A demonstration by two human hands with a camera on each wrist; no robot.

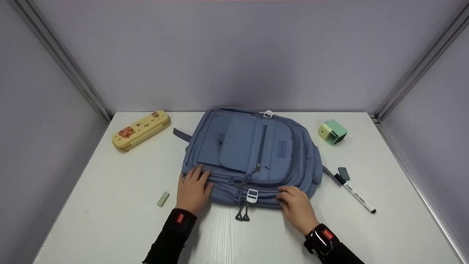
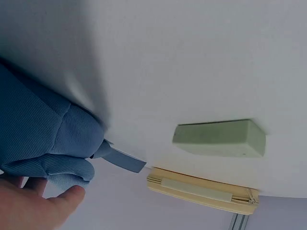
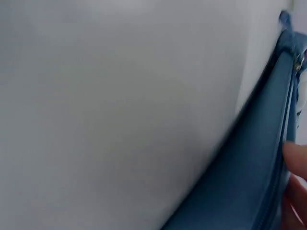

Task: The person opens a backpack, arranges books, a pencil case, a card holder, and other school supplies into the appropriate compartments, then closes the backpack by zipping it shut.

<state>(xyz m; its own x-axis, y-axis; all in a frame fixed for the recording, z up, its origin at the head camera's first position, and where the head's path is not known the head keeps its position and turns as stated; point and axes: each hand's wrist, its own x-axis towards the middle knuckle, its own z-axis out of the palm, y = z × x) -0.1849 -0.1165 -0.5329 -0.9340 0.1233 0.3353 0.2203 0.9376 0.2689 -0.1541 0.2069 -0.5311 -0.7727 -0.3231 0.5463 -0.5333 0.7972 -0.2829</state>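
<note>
A blue backpack (image 1: 234,146) lies flat on the white table, front pocket up, its zipped edge toward me. My left hand (image 1: 193,190) rests on its near left corner, fingers spread over the fabric. At the near right edge, my right hand (image 1: 297,208) holds the bag by its zipped seam with bent fingers. In the right wrist view, fingertips (image 3: 295,160) lie right at that seam, partly cut off by the frame. Two dark zipper pulls (image 1: 242,214) hang between the hands beside a white buckle (image 1: 252,195).
Left of the bag are a yellow pencil case (image 1: 141,130) and a small green eraser-like block (image 1: 163,198). To the right are a green and yellow pencil sharpener (image 1: 332,132), a dark grey small block (image 1: 343,173) and a black-capped marker (image 1: 355,193). Grey panels enclose the table.
</note>
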